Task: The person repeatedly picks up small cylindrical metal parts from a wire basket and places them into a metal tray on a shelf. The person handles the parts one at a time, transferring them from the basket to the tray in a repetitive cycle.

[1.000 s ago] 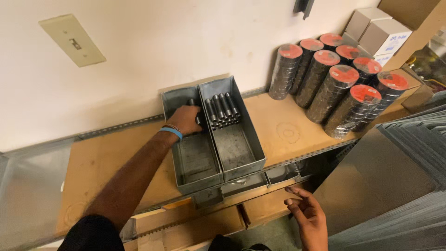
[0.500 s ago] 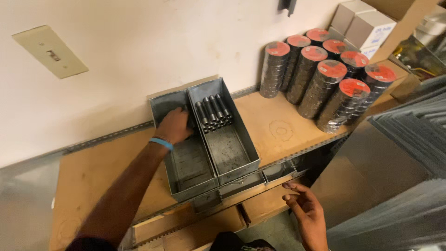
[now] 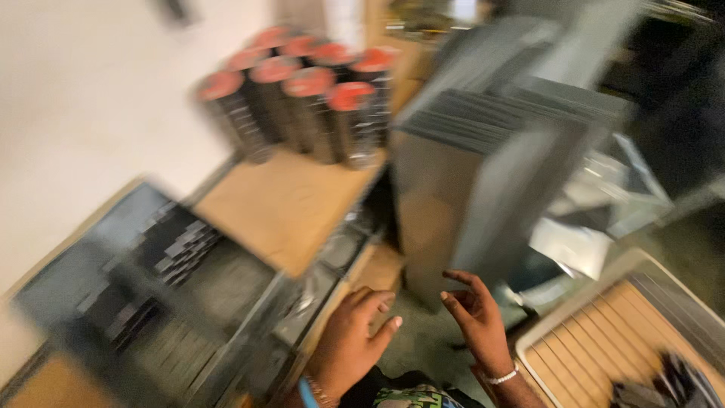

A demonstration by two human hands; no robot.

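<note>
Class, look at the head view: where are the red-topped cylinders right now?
The red-topped cylinders stand clustered at the back of the wooden shelf, upper centre of the head view, against the pale wall, left of the grey metal sheets.

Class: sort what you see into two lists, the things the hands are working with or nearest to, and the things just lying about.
In hand:
left hand, at the shelf edge
right hand, open
grey metal sheets
grey tray

Lying about:
red-topped rolls
slatted wooden tray
</note>
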